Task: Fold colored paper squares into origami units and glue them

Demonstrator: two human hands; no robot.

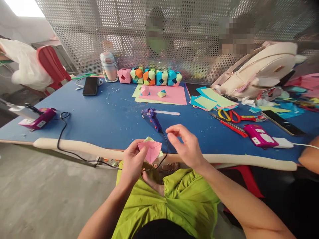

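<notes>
My left hand (134,159) pinches a folded paper piece (151,151), pink in front with light green showing behind, just over the table's padded front edge. To its right my right hand (186,146) hovers with fingers loosely bent and a gap between thumb and forefinger; nothing shows in it. A blue glue gun (152,119) lies beyond both hands, a translucent glue stick (168,113) jutting from its back to the right. Its black cord (166,146) passes between my hands. Farther back, a small pink folded paper piece (145,90) and a green-blue one (161,94) rest on pink sheets (174,94).
Several paper balls (149,77) line the mesh panel beside a bottle (109,66). A phone (90,86) and a purple power strip (41,119) lie left. Rightward are paper sheets (209,98), scissors (231,116), a second purple strip (260,135), a backpack (269,69) and another person's arm (310,156).
</notes>
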